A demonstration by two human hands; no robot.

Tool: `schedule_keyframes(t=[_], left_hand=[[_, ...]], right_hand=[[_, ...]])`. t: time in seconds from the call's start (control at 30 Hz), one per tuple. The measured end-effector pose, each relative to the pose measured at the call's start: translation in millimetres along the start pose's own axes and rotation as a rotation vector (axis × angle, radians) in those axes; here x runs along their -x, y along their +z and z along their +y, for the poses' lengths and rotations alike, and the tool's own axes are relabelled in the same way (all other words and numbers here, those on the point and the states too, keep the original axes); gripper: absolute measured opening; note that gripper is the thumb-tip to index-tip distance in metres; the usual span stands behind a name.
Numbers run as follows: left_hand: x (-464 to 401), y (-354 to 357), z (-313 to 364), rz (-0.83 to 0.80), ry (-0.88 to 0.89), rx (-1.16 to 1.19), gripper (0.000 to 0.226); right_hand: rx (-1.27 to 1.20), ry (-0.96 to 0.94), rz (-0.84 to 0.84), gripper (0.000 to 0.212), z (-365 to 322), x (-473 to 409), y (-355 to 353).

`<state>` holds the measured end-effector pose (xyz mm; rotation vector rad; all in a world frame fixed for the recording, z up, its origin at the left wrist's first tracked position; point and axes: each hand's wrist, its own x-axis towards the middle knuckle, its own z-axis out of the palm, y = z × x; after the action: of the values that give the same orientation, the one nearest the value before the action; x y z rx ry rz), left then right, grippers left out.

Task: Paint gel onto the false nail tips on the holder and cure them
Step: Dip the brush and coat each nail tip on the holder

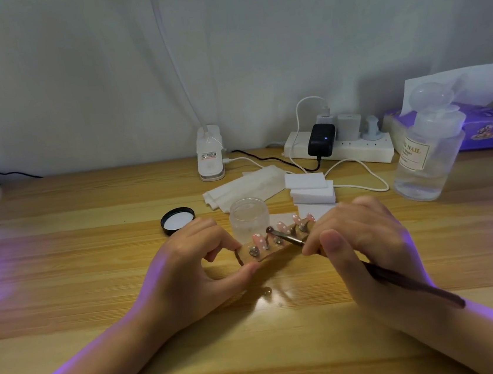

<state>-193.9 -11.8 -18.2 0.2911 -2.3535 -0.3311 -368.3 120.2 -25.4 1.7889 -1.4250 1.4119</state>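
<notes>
A clear holder (pixel 265 254) carries several pink false nail tips (pixel 259 240) with white dots, each on a small metal stand. My left hand (pixel 186 264) pinches the holder's left end between thumb and fingers and keeps it tilted above the table. My right hand (pixel 365 241) grips a dark gel brush (pixel 403 282), whose tip (pixel 270 230) lies over the middle nail tips. An open clear gel jar (pixel 248 215) stands just behind the holder. Its black lid (pixel 177 220) lies upside down to the left.
White wipes (pixel 245 187) and white sponge blocks (pixel 311 190) lie behind the jar. A clip lamp (pixel 210 157), a power strip (pixel 339 148) with cables, a clear pump bottle (pixel 426 160) and a purple tissue box (pixel 484 129) line the back. Purple light falls from the left.
</notes>
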Motion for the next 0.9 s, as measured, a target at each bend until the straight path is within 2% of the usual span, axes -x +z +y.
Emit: schedule_keyframes(t=[0.2,0.37,0.67,0.9], left_hand=[[-1.1,-0.1,0.3,-0.004,0.004,0.008,0.03],[-1.1,-0.3,0.4,-0.01,0.004,0.013,0.03],[-1.7,-0.2,-0.1,-0.027,0.004,0.02,0.03],[-1.7,0.2,-0.8,-0.042,-0.011,0.043,0.03]], right_hand=[[-0.091,0.037,0.032,0.063,-0.6,0.9,-2.3],[-0.051,0.094,-0.014,0.057,1.5,1.1,0.1],[-0.145,0.129,0.036,0.06,-1.8,0.0,-0.7],[-0.145,0.136,0.001,0.062,-1.8,0.5,-0.6]])
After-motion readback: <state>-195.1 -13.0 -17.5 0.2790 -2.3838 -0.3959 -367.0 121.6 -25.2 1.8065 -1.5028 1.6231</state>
